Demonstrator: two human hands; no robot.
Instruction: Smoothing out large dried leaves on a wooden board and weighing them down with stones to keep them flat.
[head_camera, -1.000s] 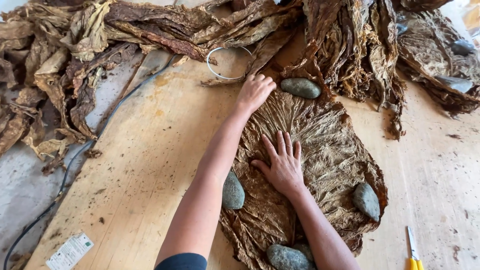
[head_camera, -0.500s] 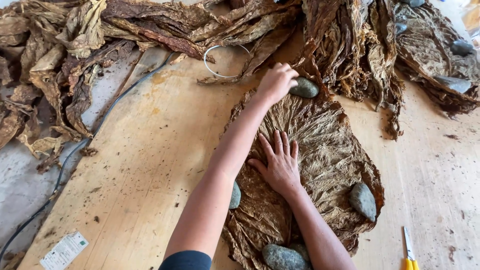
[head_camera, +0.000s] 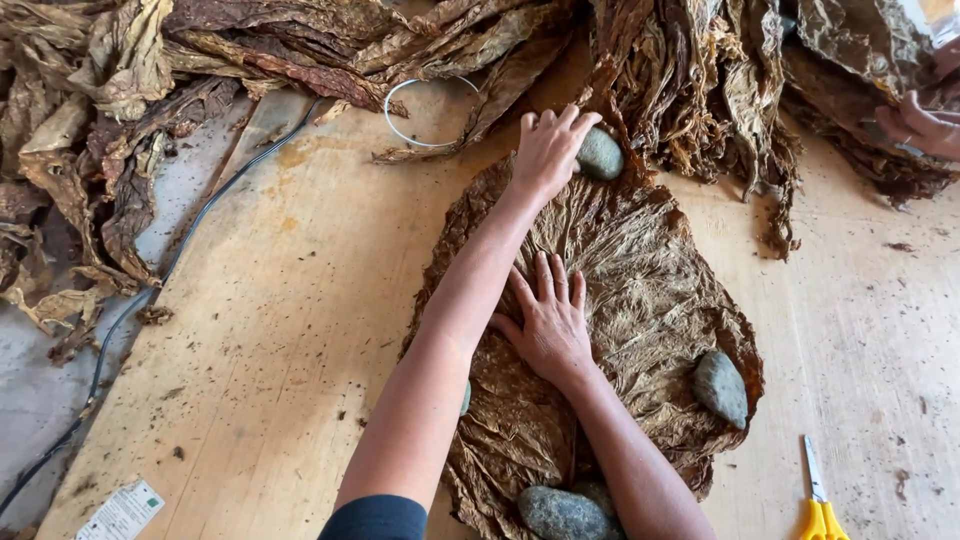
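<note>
Brown dried leaf (head_camera: 640, 270) lies spread flat on a wooden desk (head_camera: 290, 330), pinned by grey stones. Left hand (head_camera: 548, 152) rests open-fingered against the far stone (head_camera: 600, 154); right hand (head_camera: 548, 318) presses flat, fingers splayed, on the leaf's middle. Yellow-handled scissors (head_camera: 818, 500) lie nearby.

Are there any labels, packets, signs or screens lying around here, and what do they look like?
Paper label: flat on the wooden board at the bottom left corner, near the black cable; small white rectangle, slightly tilted, with a green mark and dark print.
No packets, signs or screens show.
</note>
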